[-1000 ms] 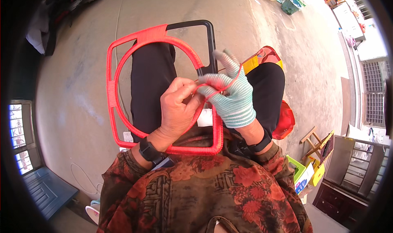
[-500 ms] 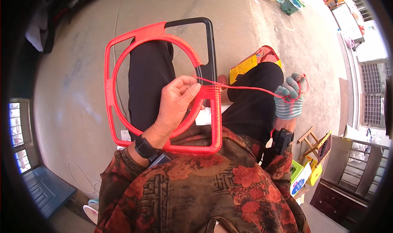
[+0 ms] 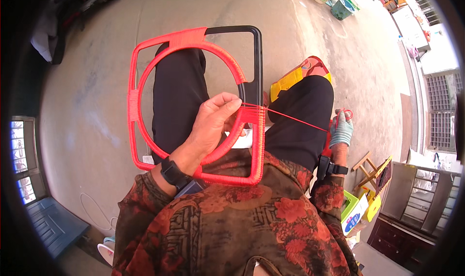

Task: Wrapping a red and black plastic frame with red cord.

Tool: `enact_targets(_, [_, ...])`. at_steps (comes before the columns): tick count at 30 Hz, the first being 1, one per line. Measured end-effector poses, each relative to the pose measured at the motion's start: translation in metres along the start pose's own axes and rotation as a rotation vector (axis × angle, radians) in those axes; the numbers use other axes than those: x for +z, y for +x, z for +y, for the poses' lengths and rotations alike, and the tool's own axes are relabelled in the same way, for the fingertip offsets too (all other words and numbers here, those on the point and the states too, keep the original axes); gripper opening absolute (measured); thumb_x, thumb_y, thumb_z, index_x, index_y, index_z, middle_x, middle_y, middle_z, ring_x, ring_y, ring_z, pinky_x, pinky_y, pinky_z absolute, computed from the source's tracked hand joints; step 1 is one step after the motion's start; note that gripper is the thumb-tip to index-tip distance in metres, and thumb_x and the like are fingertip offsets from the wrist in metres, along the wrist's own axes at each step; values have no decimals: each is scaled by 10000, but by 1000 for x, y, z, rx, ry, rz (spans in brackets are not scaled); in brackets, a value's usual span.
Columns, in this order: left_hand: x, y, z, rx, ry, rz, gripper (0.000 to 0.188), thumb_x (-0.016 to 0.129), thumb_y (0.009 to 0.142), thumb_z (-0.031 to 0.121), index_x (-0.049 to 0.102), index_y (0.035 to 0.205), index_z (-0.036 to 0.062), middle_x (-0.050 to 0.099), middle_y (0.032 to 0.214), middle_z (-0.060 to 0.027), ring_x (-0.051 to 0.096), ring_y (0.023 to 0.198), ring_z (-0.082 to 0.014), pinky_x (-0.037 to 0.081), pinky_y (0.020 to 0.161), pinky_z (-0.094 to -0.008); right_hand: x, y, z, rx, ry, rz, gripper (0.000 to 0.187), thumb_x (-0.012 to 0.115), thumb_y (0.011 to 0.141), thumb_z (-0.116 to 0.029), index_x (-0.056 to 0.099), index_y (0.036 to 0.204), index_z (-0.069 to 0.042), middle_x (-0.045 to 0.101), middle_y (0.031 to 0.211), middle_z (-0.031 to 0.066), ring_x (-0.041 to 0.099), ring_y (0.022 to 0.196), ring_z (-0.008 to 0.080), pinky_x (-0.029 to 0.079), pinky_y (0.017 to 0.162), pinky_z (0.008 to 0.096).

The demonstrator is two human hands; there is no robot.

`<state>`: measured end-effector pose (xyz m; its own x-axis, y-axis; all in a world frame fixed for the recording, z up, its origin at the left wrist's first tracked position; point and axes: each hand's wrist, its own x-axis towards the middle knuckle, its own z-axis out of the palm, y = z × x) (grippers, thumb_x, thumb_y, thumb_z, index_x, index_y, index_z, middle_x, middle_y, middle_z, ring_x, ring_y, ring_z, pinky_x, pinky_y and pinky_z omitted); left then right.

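Over my lap lies a black rectangular frame (image 3: 258, 53) with a ring inside, mostly wrapped in red cord (image 3: 189, 36). Bare black shows at its upper right corner and along a plate on the right side. My left hand (image 3: 213, 118), ungloved, pinches the frame's right inner edge where the newest cord turns lie. From there a taut strand of red cord (image 3: 295, 118) runs right to my right hand (image 3: 342, 129). That hand wears a striped grey-green glove and is closed on the cord, with a small red loop at its fingers.
A red and yellow bag (image 3: 289, 79) stands beyond my right knee. A small wooden stool (image 3: 366, 169) and a green container (image 3: 349, 204) are at right. Buckets (image 3: 342, 8) stand far right; a blue panel (image 3: 55, 226) is at lower left.
My right hand has moved down and slightly left, pulling the slack cord straight. The frame has shifted a little to the right with my left hand on it.
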<state>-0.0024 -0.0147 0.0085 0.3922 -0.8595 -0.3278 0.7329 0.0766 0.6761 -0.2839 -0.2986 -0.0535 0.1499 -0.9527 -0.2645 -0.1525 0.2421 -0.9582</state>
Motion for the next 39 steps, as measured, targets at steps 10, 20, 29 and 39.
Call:
enact_targets(10, [2, -2, 5, 9, 94, 61, 262, 459, 985, 310, 556, 962, 68, 623, 828, -39, 625, 685, -121, 533, 590, -268, 143, -76, -89, -944, -285, -137, 189, 628, 870, -27, 626, 1058, -9, 652, 963, 57, 612, 795, 139, 493, 708, 248])
enact_targets(20, [-5, -4, 0, 189, 89, 155, 238, 499, 983, 212, 607, 1069, 18, 622, 886, -13, 599, 723, -76, 497, 618, -225, 177, -131, -110, -621, -261, -499, 195, 649, 836, -53, 632, 1029, -26, 660, 903, 69, 631, 768, 111, 499, 651, 235])
enact_targets(29, [-5, 4, -7, -1, 53, -14, 305, 464, 986, 193, 555, 1214, 12, 643, 1043, -33, 603, 930, -105, 464, 875, -267, 194, -116, -26, 304, 12, -969, 182, 651, 892, -197, 677, 975, -38, 629, 775, -17, 539, 622, 54, 445, 552, 221])
enact_targets(39, [0, -1, -1, 80, -5, 48, 240, 535, 962, 211, 568, 1107, 23, 650, 978, -59, 631, 824, -113, 508, 747, -257, 121, -111, -108, -16, 864, -801, 386, 645, 829, -305, 604, 1087, -21, 519, 1280, 191, 513, 1089, 277, 467, 741, 359])
